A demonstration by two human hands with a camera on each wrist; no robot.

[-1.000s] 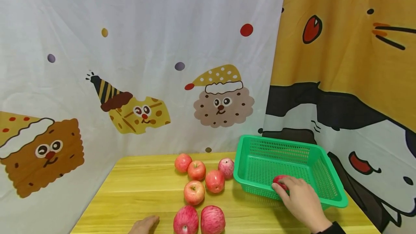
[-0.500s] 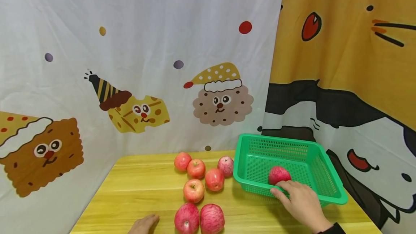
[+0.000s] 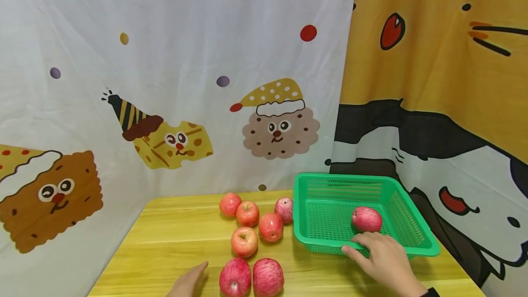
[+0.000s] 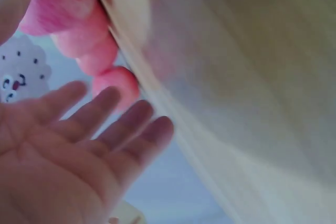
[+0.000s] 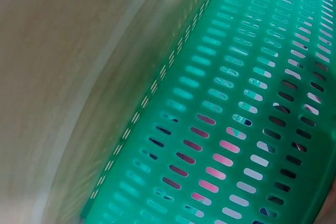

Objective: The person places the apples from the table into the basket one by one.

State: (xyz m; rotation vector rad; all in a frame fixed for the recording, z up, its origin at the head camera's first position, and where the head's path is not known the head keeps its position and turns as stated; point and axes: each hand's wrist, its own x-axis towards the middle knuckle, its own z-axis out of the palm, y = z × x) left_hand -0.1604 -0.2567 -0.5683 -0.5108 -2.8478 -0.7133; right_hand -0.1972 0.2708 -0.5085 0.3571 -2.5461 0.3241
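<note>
My right hand (image 3: 385, 258) lies over the near rim of a green plastic basket (image 3: 305, 237), fingers hooked inside the edge and thumb outside. One red apple (image 3: 367, 219) rests in the basket, just beyond the fingertips and apart from them. The right wrist view is filled by the basket's slotted wall (image 5: 210, 129), with a reddish patch showing through. At the table's near edge my left hand (image 3: 188, 281) holds nothing. Its fingers are extended in the left wrist view, palm showing, left of two large red apples (image 3: 235, 277).
Several more apples (image 3: 244, 242) are clustered left of the basket on the yellow wooden table (image 3: 165, 237). The pinkish one (image 3: 284, 210) sits close against the basket's left side. A printed curtain (image 3: 185, 58) hangs behind the table.
My right hand has let go of the apple and now grips the basket rim. The apple has rolled right in the basket, which has turned slightly. My left hand has risen a little.
</note>
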